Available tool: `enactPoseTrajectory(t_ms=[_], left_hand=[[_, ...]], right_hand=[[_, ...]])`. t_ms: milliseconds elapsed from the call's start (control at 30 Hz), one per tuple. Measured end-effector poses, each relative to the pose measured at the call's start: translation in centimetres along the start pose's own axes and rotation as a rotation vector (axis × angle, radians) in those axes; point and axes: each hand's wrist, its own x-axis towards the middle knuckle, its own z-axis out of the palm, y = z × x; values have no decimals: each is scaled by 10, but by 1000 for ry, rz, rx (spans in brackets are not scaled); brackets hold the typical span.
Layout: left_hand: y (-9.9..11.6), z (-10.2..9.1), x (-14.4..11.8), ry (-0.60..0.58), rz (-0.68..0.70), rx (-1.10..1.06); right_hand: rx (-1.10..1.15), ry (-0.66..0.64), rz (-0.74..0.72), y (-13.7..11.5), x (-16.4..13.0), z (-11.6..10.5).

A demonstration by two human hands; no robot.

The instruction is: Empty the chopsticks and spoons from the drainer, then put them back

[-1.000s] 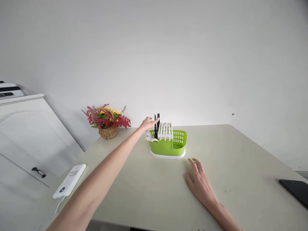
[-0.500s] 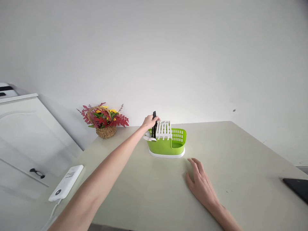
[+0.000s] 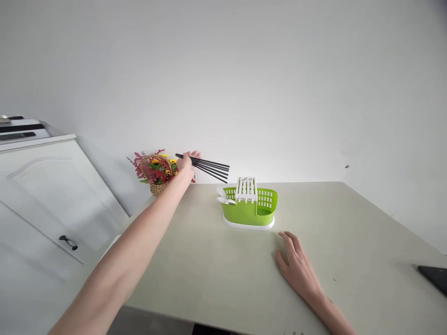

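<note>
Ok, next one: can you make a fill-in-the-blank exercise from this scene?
The chopsticks in the left hand are coloured ____.
The empty hand is the person's ____ one.
The slotted basket under the white rack is coloured ____.
White spoons lean out at its ____ end in this view.
Missing words: black; right; green; left.

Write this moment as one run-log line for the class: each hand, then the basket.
left hand: holds black chopsticks, fanned, raised | right hand: empty, on table | green basket: on table, white spoons at left end
</note>
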Motion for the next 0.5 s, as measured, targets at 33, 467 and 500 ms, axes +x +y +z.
enactPoseTrajectory(t_ms=[33,467,500], left_hand=[[9,-12,5,28,-19,3],[-40,-194,-24,-87,-428,503],[-49,-204,-27,-111,-423,553]], right_hand=[[-2,1,-7,1,0,0],[-93,5,-33,7,-4,4],[-99,0,-30,7,-4,4]])
